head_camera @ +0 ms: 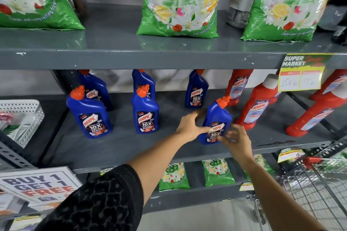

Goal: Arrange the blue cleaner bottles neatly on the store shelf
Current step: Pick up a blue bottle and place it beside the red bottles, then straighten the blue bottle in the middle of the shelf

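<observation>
Several blue cleaner bottles with orange caps stand on the grey middle shelf point(112, 148). Two stand one behind the other at the left point(89, 116), two more likewise in the middle point(145, 110), and a single one is at the back point(196, 90). Another blue bottle point(217, 116) stands near the shelf's front edge, leaning slightly right. My left hand point(189, 125) grips its left side, thumb across the label. My right hand point(235, 139), blurred, touches its lower right with spread fingers.
Red cleaner bottles point(257, 103) stand close to the right of the held bottle. Green detergent bags point(180, 2) fill the shelf above, and smaller ones sit on the shelf below. A white perforated basket point(20, 116) is at the left. A wire cart point(319, 184) stands lower right.
</observation>
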Available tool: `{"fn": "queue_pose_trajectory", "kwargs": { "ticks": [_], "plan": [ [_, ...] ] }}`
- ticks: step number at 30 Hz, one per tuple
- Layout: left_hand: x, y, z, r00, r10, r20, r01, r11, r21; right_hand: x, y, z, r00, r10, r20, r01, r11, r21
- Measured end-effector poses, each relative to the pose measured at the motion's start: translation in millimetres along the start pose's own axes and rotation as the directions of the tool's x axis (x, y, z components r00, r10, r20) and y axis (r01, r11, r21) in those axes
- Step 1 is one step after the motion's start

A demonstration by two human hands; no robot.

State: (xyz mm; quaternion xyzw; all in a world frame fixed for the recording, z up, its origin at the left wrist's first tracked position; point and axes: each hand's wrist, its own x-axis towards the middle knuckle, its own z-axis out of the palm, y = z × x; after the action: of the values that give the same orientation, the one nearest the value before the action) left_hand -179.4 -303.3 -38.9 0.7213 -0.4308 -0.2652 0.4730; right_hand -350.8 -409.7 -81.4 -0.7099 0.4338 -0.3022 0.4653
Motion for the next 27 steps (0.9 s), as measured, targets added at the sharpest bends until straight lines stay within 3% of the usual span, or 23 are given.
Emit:
{"fn": "queue_pose_trajectory", "kwargs": {
  "ticks": [3, 5, 7, 10, 13, 14, 16, 20, 27],
  "plan": [
    [-20, -17, -15, 0.991, -0.012, -0.133, 0.007, 0.999, -0.040, -33, 4, 17, 0.987, -0.009, -0.159, 0.018, 0.998, 0.055],
    [-41, -28, -31, 0.965, 0.046, -0.258, -0.066, 0.995, -0.072, -57, 4, 37, 0.980, -0.060, -0.191, 0.068, 0.997, 0.032],
    [-62, -37, -53, 0.899, 0.082, -0.429, -0.141, 0.984, -0.107, -74, -5, 64, 0.987, -0.118, -0.110, 0.119, 0.993, 0.004],
    [-84, -48, -96, 0.704, 0.095, -0.704, -0.203, 0.977, -0.071, -75, -33, 106, 0.981, -0.178, 0.070, 0.175, 0.983, 0.058],
    [-86, -54, -140, 0.618, 0.105, -0.779, -0.172, 0.985, -0.004, -52, -68, 141, 0.968, -0.203, 0.145, 0.194, 0.978, 0.073],
    [-84, -55, -152, 0.630, 0.101, -0.770, -0.132, 0.991, 0.021, -44, -79, 151, 0.962, -0.199, 0.185, 0.191, 0.980, 0.060],
    [-75, -57, -169, 0.718, 0.048, -0.694, -0.033, 0.999, 0.035, -27, -96, 166, 0.944, -0.195, 0.265, 0.194, 0.980, 0.031],
    [-59, -55, -185, 0.912, -0.079, -0.402, 0.059, 0.996, -0.060, -9, -115, 188, 0.878, -0.265, 0.398, 0.258, 0.964, 0.072],
    [-69, -51, -184, 0.932, -0.048, -0.359, 0.035, 0.998, -0.042, -13, -109, 180, 0.862, -0.332, 0.383, 0.319, 0.943, 0.099]
  ]
}}
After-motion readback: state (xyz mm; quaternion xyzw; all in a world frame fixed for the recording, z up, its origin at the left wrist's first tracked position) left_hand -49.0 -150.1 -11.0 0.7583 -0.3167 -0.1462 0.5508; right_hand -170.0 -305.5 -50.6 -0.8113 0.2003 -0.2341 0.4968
